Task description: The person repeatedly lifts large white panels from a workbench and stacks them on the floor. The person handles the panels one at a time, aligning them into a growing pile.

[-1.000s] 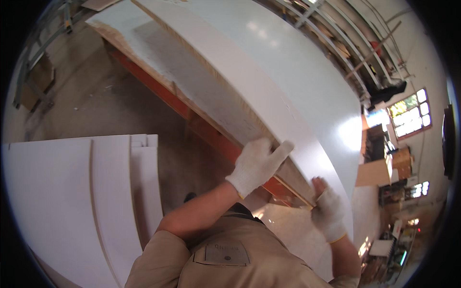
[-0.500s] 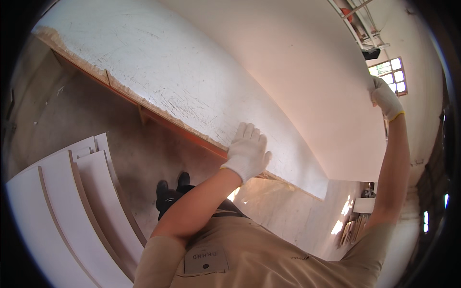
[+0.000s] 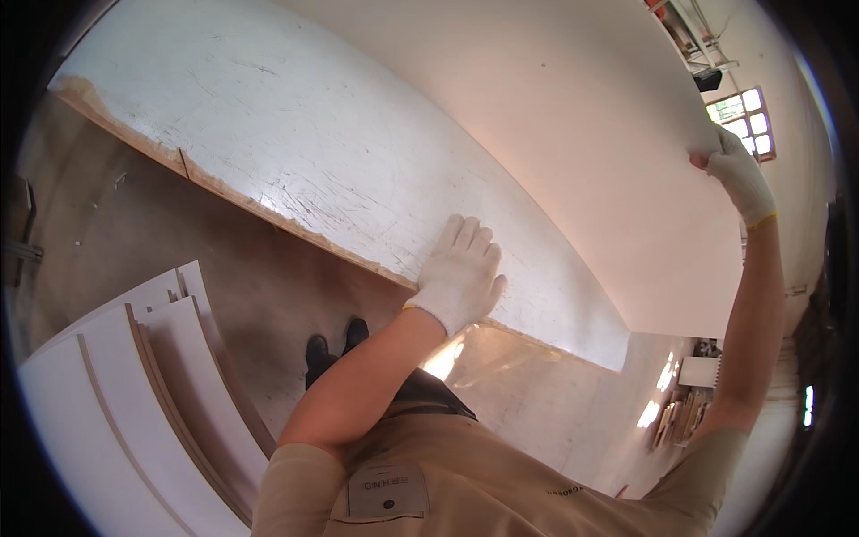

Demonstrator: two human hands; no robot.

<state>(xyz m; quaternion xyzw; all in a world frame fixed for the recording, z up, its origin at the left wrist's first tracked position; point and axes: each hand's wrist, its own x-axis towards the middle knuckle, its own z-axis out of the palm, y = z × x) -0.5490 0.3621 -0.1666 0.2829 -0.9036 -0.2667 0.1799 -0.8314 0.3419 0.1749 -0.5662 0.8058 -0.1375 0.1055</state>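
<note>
My left hand [image 3: 461, 273], in a white knit glove, lies flat on a scratched whitish tabletop [image 3: 331, 170] near its worn brown edge, fingers stretched out. At the right, my raised right hand [image 3: 741, 177], gloved too, is closed on the edge of a large white panel [image 3: 573, 152]. The thumb rests on the panel's near face, and the other fingers are hidden behind it. The panel stands up from the tabletop, its lower edge meeting the scratched surface along a long line.
White boards [image 3: 98, 394] with brown edges are stacked at the lower left. Wood pieces [image 3: 680, 416] stand at the lower right beyond the table. A bright window [image 3: 747, 121] shows behind the panel. Grey floor [image 3: 224, 242] lies between the boards and the table.
The right hand has shifted slightly right, still at the panel's edge, and its thumb now shows on the near face. The left hand stays flat on the tabletop. The view has shifted a little.
</note>
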